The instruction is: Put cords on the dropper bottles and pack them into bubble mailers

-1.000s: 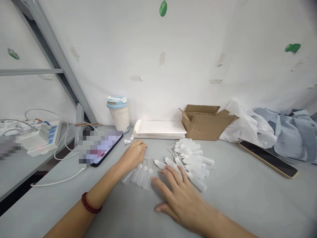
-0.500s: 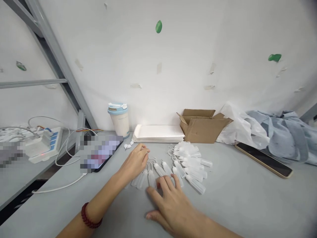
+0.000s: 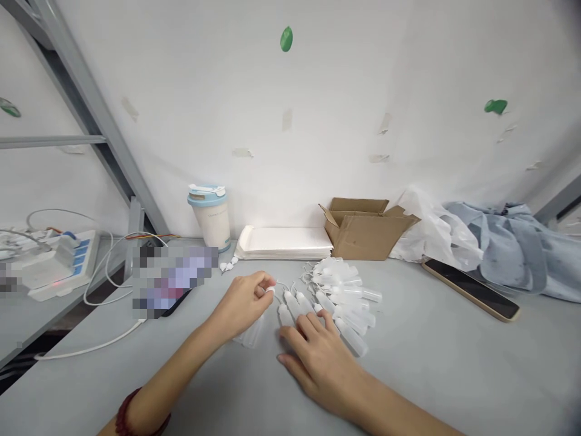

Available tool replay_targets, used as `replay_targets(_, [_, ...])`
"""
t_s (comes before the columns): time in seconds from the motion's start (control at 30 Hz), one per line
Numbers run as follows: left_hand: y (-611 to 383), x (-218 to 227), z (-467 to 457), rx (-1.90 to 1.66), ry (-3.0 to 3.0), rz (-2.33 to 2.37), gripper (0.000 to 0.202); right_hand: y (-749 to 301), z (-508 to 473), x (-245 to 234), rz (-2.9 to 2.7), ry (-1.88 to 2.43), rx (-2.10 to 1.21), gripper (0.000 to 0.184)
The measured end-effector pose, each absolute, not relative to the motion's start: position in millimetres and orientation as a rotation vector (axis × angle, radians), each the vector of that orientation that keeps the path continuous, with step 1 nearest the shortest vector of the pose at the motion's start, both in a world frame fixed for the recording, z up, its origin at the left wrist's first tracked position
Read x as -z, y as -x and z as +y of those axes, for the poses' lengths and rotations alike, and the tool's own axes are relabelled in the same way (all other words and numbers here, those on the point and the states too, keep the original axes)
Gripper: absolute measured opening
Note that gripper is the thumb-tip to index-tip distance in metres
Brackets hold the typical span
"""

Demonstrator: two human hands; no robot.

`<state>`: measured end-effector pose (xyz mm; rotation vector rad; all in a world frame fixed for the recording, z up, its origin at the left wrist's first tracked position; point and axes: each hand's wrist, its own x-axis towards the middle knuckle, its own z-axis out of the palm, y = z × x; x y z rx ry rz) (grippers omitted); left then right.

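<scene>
Right hand [image 3: 324, 363] shifted rightward, loosely spread over grey table [image 3: 454, 369]; left grip [image 3: 242, 301] pinches apparent cap [image 3: 271, 290]; wall [image 3: 345, 91] white.

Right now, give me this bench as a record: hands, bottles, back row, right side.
left hand: fingertips pinched, seemingly on a small white piece
right hand: over the near ends of some bottles, thumb apart from forefinger
bottles: translucent, lying fanned; a few more beneath the left hand
back row, left to right: blue-lidded cup, white stack, open cardboard box, plastic bag
right side: phone, lying flat
</scene>
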<state>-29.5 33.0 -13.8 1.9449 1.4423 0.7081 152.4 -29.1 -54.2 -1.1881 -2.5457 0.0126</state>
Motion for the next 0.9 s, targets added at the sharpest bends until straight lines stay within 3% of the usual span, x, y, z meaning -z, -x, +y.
replay_targets(0.57, [36,-4,32,-0.623,-1.411,1.258,0.007,-155,-33,49,-2.434,1.118,-0.087,0.024])
replay_targets(0.9, [35,1,33,-0.551,-1.473,1.17,0.024,-156,-39,44,-2.402,1.058,-0.068,0.025])
